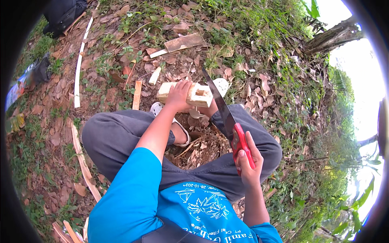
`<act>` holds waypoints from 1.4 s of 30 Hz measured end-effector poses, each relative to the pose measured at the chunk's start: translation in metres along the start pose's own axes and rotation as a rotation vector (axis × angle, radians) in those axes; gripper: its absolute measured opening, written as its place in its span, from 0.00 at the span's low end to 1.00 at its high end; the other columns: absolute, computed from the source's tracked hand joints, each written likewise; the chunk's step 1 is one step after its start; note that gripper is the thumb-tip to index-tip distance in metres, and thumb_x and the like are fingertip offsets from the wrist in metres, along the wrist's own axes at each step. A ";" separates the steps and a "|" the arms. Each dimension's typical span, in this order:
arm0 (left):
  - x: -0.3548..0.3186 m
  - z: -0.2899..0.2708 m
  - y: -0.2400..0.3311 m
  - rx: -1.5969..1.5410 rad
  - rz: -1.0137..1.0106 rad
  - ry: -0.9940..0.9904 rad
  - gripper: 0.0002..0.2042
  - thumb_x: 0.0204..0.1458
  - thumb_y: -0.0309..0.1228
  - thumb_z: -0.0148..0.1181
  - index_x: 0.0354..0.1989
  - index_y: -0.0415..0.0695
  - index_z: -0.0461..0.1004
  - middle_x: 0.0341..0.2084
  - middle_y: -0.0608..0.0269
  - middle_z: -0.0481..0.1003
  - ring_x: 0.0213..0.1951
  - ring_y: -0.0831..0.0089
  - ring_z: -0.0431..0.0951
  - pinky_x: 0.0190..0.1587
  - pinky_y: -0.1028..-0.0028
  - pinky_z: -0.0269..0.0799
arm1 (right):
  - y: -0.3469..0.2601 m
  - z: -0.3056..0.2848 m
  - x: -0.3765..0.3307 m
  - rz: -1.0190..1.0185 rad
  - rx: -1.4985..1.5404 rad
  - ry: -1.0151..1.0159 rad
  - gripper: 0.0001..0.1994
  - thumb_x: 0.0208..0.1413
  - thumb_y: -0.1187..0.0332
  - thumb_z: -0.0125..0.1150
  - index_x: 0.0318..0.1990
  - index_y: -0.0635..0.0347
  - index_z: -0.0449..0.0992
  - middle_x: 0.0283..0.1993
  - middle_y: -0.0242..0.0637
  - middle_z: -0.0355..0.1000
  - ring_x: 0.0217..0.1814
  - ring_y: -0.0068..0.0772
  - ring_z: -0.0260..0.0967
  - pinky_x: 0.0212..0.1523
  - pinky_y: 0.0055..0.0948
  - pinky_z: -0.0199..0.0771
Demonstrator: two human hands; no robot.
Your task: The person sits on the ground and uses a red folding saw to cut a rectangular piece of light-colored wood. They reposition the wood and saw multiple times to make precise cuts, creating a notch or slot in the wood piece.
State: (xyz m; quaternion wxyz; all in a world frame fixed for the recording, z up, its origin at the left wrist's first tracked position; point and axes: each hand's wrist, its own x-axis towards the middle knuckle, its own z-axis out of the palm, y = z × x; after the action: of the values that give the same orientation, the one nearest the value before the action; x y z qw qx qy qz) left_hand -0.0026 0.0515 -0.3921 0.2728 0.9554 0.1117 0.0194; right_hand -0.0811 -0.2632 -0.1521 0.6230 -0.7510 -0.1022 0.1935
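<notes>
1 saw (227,116) in R hand (250,163), edge nr block (195,99) in L hand (179,95).

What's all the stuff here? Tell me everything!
Saw: one, dark blade, red handle, right of centre
Wooden block: one, pale yellow, upper centre
Long wood strips: two, pale, left side
Other wood pieces: several, tan and brown, scattered
Dark bundle: one, black, top left
Unclear things: some, blue, black, left edge
Tree trunk: one, brown, upper right
Leaves: many, brown, all around
Plants: many, green, all around
Shoes: two, white, centre
Trousers: one pair, dark grey, centre
Shirt: one, blue, bottom
Strap: one, black, bottom
Left hand: one, bare, holding block
Right hand: one, bare, holding saw
</notes>
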 end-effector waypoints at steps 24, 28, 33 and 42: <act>0.025 0.051 -0.028 -0.037 -0.567 0.365 0.15 0.60 0.45 0.49 0.45 0.51 0.77 0.57 0.65 0.73 0.70 0.63 0.61 0.70 0.37 0.41 | 0.047 0.074 0.092 -0.053 -0.376 -0.038 0.24 0.65 0.69 0.61 0.67 0.64 0.70 0.49 0.37 0.79 0.42 0.14 0.69 0.47 0.20 0.72; 0.027 0.046 -0.027 -0.049 -0.574 0.333 0.17 0.60 0.45 0.48 0.47 0.50 0.77 0.57 0.64 0.73 0.70 0.63 0.60 0.70 0.38 0.41 | 0.050 0.074 0.091 -0.068 -0.371 -0.034 0.24 0.65 0.69 0.61 0.67 0.65 0.70 0.49 0.36 0.79 0.41 0.13 0.69 0.47 0.19 0.71; 0.031 0.035 -0.022 -0.067 -0.627 0.212 0.22 0.61 0.46 0.44 0.53 0.47 0.77 0.62 0.61 0.70 0.72 0.63 0.57 0.72 0.37 0.38 | 0.051 0.074 0.093 -0.119 -0.410 -0.045 0.23 0.65 0.70 0.60 0.67 0.63 0.71 0.46 0.37 0.80 0.39 0.14 0.70 0.45 0.20 0.72; 0.042 0.034 -0.019 -0.022 -0.738 0.188 0.24 0.59 0.48 0.45 0.56 0.47 0.77 0.66 0.60 0.67 0.75 0.61 0.51 0.72 0.36 0.37 | 0.055 0.073 0.093 -0.116 -0.431 -0.094 0.24 0.63 0.73 0.60 0.68 0.61 0.70 0.47 0.41 0.81 0.40 0.16 0.71 0.46 0.21 0.73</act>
State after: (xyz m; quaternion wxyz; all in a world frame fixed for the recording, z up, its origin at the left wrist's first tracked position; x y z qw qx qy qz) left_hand 0.0382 0.0593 -0.4319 0.2606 0.8420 0.4723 0.0085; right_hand -0.0319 -0.1723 -0.2317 0.4528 -0.8498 -0.2130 0.1658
